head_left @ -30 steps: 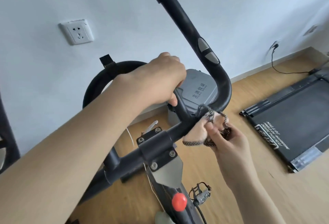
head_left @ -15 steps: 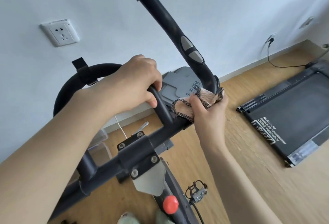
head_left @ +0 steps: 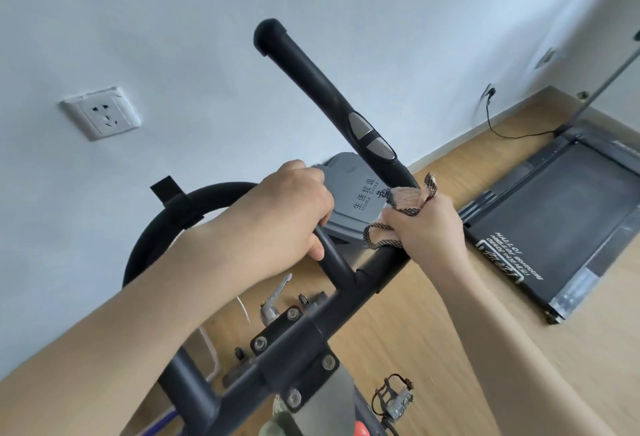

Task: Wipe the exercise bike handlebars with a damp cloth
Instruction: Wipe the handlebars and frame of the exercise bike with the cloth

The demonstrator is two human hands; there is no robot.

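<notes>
The black handlebars (head_left: 322, 89) of the exercise bike rise up the middle of the view, with two grey sensor pads on the right bar. My left hand (head_left: 294, 210) grips the inner black loop of the bars, just left of the grey console. My right hand (head_left: 429, 227) holds a pinkish cloth (head_left: 403, 201) with a dark patterned edge, wrapped against the bend at the foot of the right bar. Most of the cloth is hidden under my fingers.
A grey console (head_left: 353, 200) with printed lettering sits between my hands. A black treadmill (head_left: 554, 220) lies on the wooden floor at right, its cable plugged into the wall. A white wall socket (head_left: 102, 113) is at left. A pedal (head_left: 394, 395) shows below.
My right hand has brought the cloth from under the bend of the right bar up onto it. The view has shifted, and my left hand has kept its grip.
</notes>
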